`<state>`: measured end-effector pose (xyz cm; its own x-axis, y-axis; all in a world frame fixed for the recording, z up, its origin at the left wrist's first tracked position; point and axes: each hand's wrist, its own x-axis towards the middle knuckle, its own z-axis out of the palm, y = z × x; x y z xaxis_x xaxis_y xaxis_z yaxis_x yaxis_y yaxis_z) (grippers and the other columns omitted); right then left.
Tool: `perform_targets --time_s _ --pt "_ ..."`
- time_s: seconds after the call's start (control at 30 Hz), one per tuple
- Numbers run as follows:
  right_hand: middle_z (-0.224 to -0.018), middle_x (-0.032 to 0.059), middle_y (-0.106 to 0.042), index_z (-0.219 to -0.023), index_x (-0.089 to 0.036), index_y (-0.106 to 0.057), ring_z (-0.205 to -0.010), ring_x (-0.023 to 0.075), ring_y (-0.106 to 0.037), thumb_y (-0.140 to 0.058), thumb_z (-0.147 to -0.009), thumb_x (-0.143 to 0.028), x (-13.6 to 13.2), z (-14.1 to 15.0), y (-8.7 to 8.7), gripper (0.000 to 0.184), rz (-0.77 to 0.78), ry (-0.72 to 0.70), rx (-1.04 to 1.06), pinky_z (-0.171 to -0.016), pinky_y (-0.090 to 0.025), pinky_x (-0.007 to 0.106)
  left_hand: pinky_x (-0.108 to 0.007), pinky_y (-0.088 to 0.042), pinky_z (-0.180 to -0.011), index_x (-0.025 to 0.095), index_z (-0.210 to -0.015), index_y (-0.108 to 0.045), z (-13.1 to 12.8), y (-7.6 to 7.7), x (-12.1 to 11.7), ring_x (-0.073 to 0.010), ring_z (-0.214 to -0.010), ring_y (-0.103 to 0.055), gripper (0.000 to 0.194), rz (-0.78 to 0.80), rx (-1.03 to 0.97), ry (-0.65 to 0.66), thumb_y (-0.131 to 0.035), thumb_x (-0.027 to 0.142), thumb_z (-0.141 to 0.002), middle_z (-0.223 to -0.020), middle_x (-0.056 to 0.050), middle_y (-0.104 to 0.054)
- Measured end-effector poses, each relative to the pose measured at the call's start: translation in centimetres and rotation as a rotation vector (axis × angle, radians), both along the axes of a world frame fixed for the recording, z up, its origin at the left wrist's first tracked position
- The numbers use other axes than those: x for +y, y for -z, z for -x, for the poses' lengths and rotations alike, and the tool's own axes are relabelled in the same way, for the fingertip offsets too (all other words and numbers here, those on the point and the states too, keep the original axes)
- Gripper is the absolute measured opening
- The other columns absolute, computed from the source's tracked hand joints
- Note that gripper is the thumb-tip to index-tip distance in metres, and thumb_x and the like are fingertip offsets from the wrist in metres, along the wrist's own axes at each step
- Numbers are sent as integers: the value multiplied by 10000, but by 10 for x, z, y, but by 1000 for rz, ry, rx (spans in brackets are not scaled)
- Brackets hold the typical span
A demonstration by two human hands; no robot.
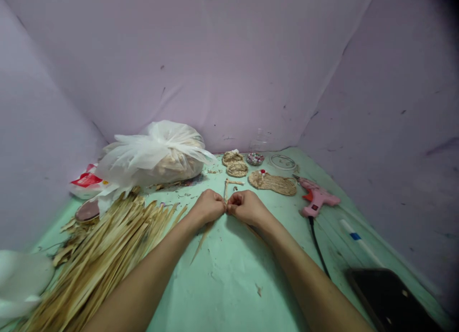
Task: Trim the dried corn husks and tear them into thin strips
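Note:
Both hands meet over the middle of the table, fingers pinched close together. Between them stands a short plaited cord of dried fibre (226,193), its far end bent to the right. My left hand (208,206) is closed on the cord from one side. From the other side my right hand (247,206) pinches it too. Loose fibre strips (201,242) trail from under the hands toward me. Beyond my right hand lies a woven sole shape (274,182) with red and white beads. Behind the cord sits a small pair of woven slippers (236,164).
At left lies a big bundle of dried fibre strips (96,255), with a tied white plastic bag (158,152) behind. On the right are a pink glue gun (317,197) with its black cord, a white stick (360,241) and a dark phone-like slab (390,298). Beads (255,159) stand at the back.

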<state>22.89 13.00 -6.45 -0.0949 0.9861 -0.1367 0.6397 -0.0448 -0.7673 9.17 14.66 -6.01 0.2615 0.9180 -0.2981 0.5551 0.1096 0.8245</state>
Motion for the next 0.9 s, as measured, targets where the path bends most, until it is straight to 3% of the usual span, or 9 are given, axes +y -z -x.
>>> perform_targets --time_s 0.27,0.43,0.5,0.57,0.67,0.73,0.8,0.9 --pt "-536 68 -632 -581 -186 -688 -537 175 -548 -586 -601 -186 -12 6 -26 103 -33 84 -298 -472 -286 259 -218 -133 -390 148 -403 -449 -4 -5 -1 -54 -377 -230 142 58 -55 -57 -506 94 -521 -351 69 -284" --pt "-690 140 -678 -671 -155 -703 -647 226 -598 -555 -642 -189 -22 20 -37 155 -73 81 -451 -511 -318 277 -212 -146 -367 155 -436 -380 -9 -15 -5 -39 -351 -228 248 178 -49 -158 -535 65 -607 -363 79 -265" --pt "-747 166 -682 -727 -143 -709 -699 248 -611 -549 -653 -183 -27 27 -40 181 -91 69 -509 -544 -343 287 -198 -229 -365 126 -532 -468 -11 -17 -6 -48 -371 -317 190 239 -40 -188 -553 118 -702 -429 60 -371" --pt "-762 181 -680 -768 -137 -711 -723 268 -618 -537 -681 -200 -31 33 -43 204 -96 49 -551 -564 -362 301 -212 -394 -450 94 -763 -567 -11 -17 -5 -80 -502 -484 140 298 -29 -204 -540 226 -800 -633 2 -541" --pt "-771 189 -681 -798 -139 -709 -736 293 -628 -511 -723 -211 -37 42 -46 223 -92 12 -584 -570 -378 320 -295 -501 -641 128 -1027 -546 -8 -16 -4 -125 -748 -578 277 354 -30 -205 -499 332 -846 -944 -53 -589" --pt "-783 186 -684 -805 -143 -706 -739 290 -634 -495 -733 -168 -40 47 -47 224 -89 -12 -596 -577 -385 321 -236 -457 -515 95 -905 -576 -6 -16 -3 -96 -589 -542 212 350 -47 -196 -514 284 -834 -764 -31 -590" --pt "-793 182 -686 -813 -145 -702 -747 280 -637 -480 -730 -120 -43 51 -47 238 -90 -31 -603 -588 -391 318 -183 -278 -355 90 -675 -553 -4 -17 -3 -49 -369 -364 140 322 -71 -181 -540 189 -773 -472 42 -451" --pt "-775 173 -686 -807 -143 -700 -736 274 -636 -501 -708 -112 -44 50 -50 224 -88 -52 -617 -586 -395 314 -195 -101 -326 132 -506 -468 -1 -19 -1 -27 -286 -186 156 294 -112 -138 -550 118 -637 -312 94 -255"
